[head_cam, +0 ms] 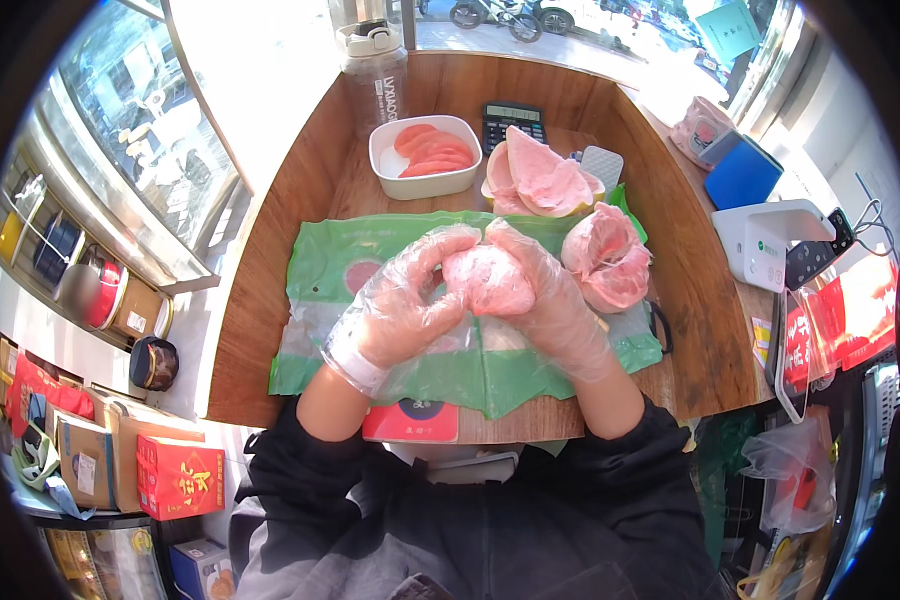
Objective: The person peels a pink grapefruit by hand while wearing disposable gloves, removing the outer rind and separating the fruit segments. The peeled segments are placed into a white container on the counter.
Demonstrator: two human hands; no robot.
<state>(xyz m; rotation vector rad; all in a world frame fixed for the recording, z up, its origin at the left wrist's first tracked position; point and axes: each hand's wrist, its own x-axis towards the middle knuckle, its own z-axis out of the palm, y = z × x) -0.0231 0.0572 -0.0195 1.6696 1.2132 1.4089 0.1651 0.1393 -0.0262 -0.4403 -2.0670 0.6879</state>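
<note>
Between my two hands is a piece of peeled pomelo (489,280), pink and still covered with patches of whitish membrane. My left hand (401,300), in a clear plastic glove, grips its left side with the thumb below. On the other side my right hand (551,300), gloved the same way, wraps the piece from the right. Under both hands lies a green plastic bag (435,382) spread flat. A larger peeled pomelo part (607,259), hollow in the middle, rests to the right of my right hand.
Beyond the bag stands a white tub (425,187) holding several pomelo segments (436,152). Right of it are pomelo rinds (544,176) and a calculator (514,124). A plastic bottle (375,75) is at the back left. Raised wooden sides (664,187) enclose the desk.
</note>
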